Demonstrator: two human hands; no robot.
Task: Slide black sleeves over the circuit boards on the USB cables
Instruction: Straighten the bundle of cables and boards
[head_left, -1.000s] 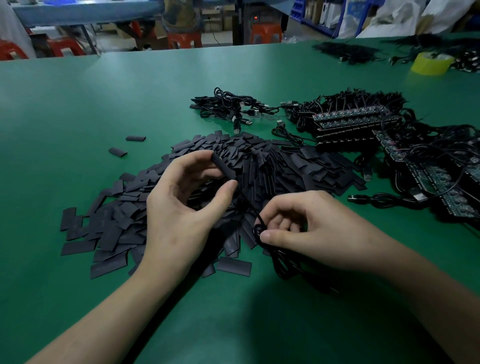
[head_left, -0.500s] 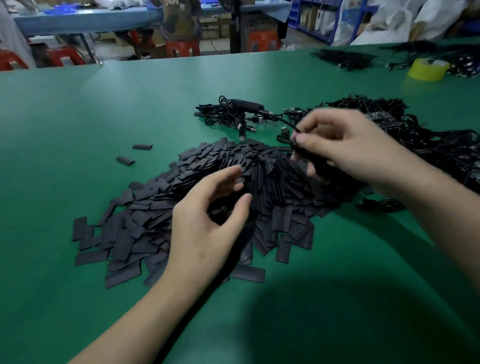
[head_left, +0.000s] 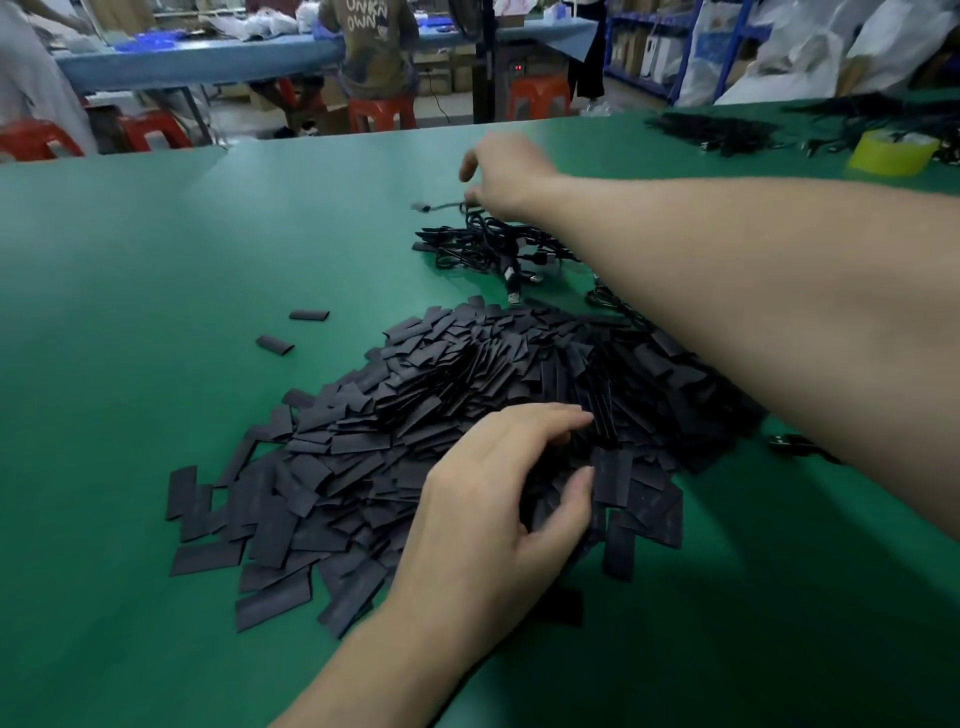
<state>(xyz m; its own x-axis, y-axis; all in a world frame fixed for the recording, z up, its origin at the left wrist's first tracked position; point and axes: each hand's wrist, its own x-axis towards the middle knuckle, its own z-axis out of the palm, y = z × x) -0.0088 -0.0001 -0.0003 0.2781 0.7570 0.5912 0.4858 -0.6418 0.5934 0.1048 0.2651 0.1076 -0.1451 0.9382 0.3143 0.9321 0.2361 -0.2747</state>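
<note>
The left hand (head_left: 498, 499) lay on the near edge of the heap of flat black tube sleeves (head_left: 441, 384) in the middle of the green counter (head_left: 156, 389). Its fingers were bent and their tips sunk among the pieces, probably feeling for a single sleeve. Whether it already pinched one could not be told.

The right hand (head_left: 501, 174) reached well past the heap to the small tangle of thin black USB cables (head_left: 483, 249) lying beyond it, likely a separate spot for finished pieces, kept apart from the loose sleeves. One cable ran leftward from its fingertips to a dark thickened end (head_left: 426, 208), apparently sleeved. Motion blur hid whether the fingers gripped that cable or were free of it.

The right forearm (head_left: 753, 291) covered the counter's far right side, so no bare circuit boards showed. Two stray black sleeves (head_left: 309, 315) lay apart, left of the heap.
</note>
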